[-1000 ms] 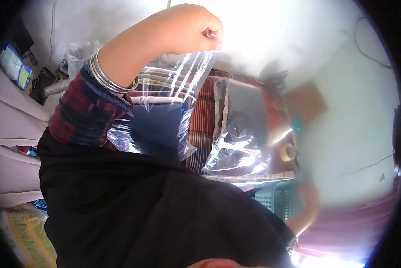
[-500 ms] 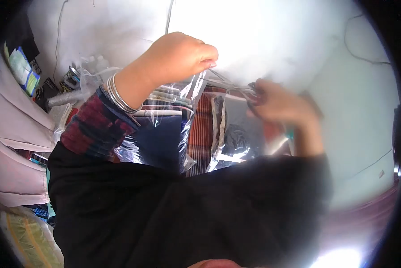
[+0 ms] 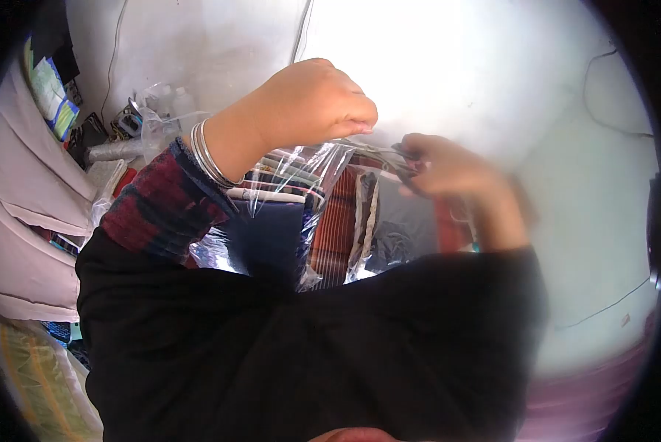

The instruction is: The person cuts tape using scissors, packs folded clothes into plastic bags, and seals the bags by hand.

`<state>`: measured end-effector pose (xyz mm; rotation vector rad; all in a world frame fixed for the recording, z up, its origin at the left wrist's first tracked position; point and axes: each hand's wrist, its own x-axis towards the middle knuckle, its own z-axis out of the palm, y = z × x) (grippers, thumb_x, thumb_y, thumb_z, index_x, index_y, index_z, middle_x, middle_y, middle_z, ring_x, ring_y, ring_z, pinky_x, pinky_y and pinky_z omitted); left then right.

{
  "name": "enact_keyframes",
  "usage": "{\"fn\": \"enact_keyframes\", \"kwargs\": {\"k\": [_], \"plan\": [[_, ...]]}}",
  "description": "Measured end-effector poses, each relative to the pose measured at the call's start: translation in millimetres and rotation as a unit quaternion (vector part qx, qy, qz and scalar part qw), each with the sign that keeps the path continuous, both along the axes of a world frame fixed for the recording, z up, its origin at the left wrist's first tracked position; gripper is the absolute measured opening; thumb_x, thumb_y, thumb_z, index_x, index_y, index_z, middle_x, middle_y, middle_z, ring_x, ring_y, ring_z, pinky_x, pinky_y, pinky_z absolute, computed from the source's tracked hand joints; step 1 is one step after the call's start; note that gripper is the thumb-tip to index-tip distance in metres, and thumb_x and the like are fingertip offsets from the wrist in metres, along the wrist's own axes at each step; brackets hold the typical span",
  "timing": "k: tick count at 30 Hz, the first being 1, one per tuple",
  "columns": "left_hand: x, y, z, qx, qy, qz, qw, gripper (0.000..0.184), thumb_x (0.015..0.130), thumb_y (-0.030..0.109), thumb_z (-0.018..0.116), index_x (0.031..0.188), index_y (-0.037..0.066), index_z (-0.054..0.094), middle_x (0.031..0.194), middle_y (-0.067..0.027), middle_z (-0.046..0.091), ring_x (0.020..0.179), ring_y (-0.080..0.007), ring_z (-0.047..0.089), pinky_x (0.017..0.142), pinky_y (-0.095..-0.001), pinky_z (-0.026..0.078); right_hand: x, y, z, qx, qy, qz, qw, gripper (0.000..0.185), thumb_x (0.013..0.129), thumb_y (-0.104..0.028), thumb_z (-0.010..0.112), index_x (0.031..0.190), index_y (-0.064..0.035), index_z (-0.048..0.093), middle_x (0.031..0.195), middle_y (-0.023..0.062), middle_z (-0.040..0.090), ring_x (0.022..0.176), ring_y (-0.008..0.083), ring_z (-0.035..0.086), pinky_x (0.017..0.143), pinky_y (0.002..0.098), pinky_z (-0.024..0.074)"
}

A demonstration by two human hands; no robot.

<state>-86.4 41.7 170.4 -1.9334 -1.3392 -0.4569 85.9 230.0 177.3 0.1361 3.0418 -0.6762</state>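
Observation:
My left hand (image 3: pixel 323 103), with silver bangles at the wrist, is raised in a closed grip on the top edge of a clear plastic bag (image 3: pixel 336 157). The bag hangs over folded fabrics, among them a dark navy cloth (image 3: pixel 271 225). To the right, my right hand (image 3: pixel 452 169) is closed around scissors (image 3: pixel 403 153), whose blades point left toward the plastic below my left fist. Motion blurs this hand a little, and the blade tips are hard to make out. Beneath both hands stand a rust-striped cloth (image 3: pixel 336 228) and a grey plastic-wrapped package (image 3: pixel 404 217).
Pale draped cloth (image 3: pixel 21 199) hangs at the left. Behind it are bottles (image 3: pixel 182 101) and a roll of clear plastic (image 3: pixel 117 150) near the wall. A cable (image 3: pixel 301 29) runs down the white wall. Purple fabric (image 3: pixel 596 398) lies at the lower right.
The view has shifted slightly. My left hand sits a little further right and lower, and the scissors in my right hand have moved left, closer to the plastic.

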Motion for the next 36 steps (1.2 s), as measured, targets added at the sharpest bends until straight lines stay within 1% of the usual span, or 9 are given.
{"fn": "enact_keyframes", "kwargs": {"k": [2,8,12,15,17,23,30,33,36], "plan": [[-0.2,0.5,-0.5,0.006,0.021,-0.003,1.000,0.010,0.082,0.023,0.066,0.082,0.014,0.066,0.068,-0.0014,0.063,0.068,-0.0205,0.060,0.069,-0.0349,0.046,-0.7,3.5,-0.6,-0.004,0.036,0.015,0.999,0.047,0.062,-0.031,0.079,0.090,0.0027,0.061,0.075,0.0073,0.059,0.068,0.0162,0.053,0.059,0.0289,0.0422],[0.8,-2.0,2.8,0.008,0.083,0.006,0.997,0.013,0.080,0.027,0.066,0.080,0.015,0.064,0.069,0.0014,0.061,0.064,-0.0180,0.058,0.067,-0.0315,0.044,-6.2,6.2,9.8,0.039,0.006,-0.005,0.999,0.037,0.062,-0.027,0.075,0.079,0.0029,0.062,0.067,0.0076,0.057,0.061,0.0165,0.052,0.055,0.0288,0.0396],[-1.3,-3.7,5.0,0.010,0.117,0.021,0.993,0.012,0.079,0.026,0.067,0.078,0.015,0.063,0.068,0.0019,0.060,0.062,-0.0168,0.056,0.066,-0.0303,0.044,-8.0,6.3,4.0,0.029,0.024,-0.003,0.999,0.038,0.063,-0.028,0.074,0.080,0.0034,0.062,0.067,0.0080,0.057,0.062,0.0167,0.052,0.056,0.0288,0.0399],[-0.2,-3.2,6.1,0.015,0.140,0.023,0.990,0.011,0.077,0.024,0.068,0.077,0.014,0.062,0.066,0.0020,0.060,0.061,-0.0155,0.057,0.065,-0.0294,0.044,-11.2,1.3,-3.6,0.013,0.101,0.046,0.994,0.042,0.062,-0.032,0.076,0.079,0.0036,0.062,0.066,0.0084,0.057,0.063,0.0174,0.052,0.056,0.0290,0.0400],[-0.2,-1.8,5.6,0.018,0.164,0.027,0.986,0.011,0.076,0.023,0.068,0.076,0.014,0.062,0.066,0.0020,0.060,0.061,-0.0149,0.057,0.065,-0.0289,0.044,-13.9,-6.1,-0.6,0.052,0.085,0.017,0.995,0.047,0.060,-0.035,0.079,0.079,0.0036,0.062,0.067,0.0090,0.058,0.063,0.0182,0.053,0.057,0.0298,0.0407],[-0.5,-3.4,4.7,0.027,0.172,0.019,0.984,0.010,0.074,0.021,0.069,0.075,0.013,0.061,0.064,0.0019,0.059,0.061,-0.0140,0.057,0.065,-0.0282,0.044,-18.3,-0.4,11.0,0.036,-0.029,-0.010,0.999,0.053,0.059,-0.039,0.081,0.083,0.0039,0.062,0.069,0.0095,0.058,0.065,0.0197,0.054,0.059,0.0313,0.0419],[-0.5,-0.1,4.6,0.029,0.176,-0.001,0.984,0.012,0.075,0.022,0.069,0.074,0.013,0.061,0.065,0.0016,0.058,0.062,-0.0148,0.057,0.066,-0.0288,0.045,-20.9,-8.2,0.7,0.011,0.058,0.038,0.998,0.052,0.059,-0.038,0.082,0.082,0.0039,0.061,0.069,0.0093,0.058,0.064,0.0187,0.053,0.058,0.0318,0.0411],[-3.1,-1.8,3.9,0.026,0.180,0.001,0.983,0.012,0.075,0.022,0.069,0.074,0.013,0.060,0.065,0.0014,0.058,0.061,-0.0152,0.057,0.067,-0.0290,0.045,-22.5,-11.0,9.8,0.038,0.040,0.025,0.998,0.050,0.059,-0.036,0.082,0.080,0.0038,0.061,0.068,0.0096,0.057,0.064,0.0185,0.053,0.058,0.0316,0.0409],[-5.2,-3.0,2.8,0.028,0.173,-0.002,0.985,0.013,0.075,0.023,0.068,0.075,0.013,0.060,0.064,0.0011,0.056,0.061,-0.0156,0.056,0.066,-0.0291,0.045,-21.7,-6.9,13.8,0.031,-0.039,-0.010,0.999,0.051,0.059,-0.038,0.082,0.078,0.0043,0.061,0.066,0.0103,0.057,0.063,0.0187,0.053,0.057,0.0314,0.0406]]}}
